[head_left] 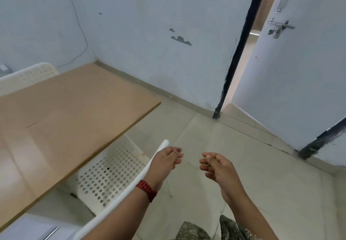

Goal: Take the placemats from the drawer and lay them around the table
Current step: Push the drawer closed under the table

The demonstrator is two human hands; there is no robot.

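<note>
Evidently between fetches, I noted left hand (166, 158) and right hand (215, 166) loosely curled, apparently empty, beside the bare table (71, 112).

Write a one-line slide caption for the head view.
Both hands, left and right, hover empty beside the bare wooden table and white perforated chair.

1. We saw the table (61, 112) on our left, a rectangular top in pale tan wood-look laminate with a thin darker edge band.
2. It stood with its far end close to the light blue wall and its long edge running diagonally toward us.
3. Its surface was bare, matte in most places, with a soft sheen near our end and one short dark scratch near the middle.
</note>
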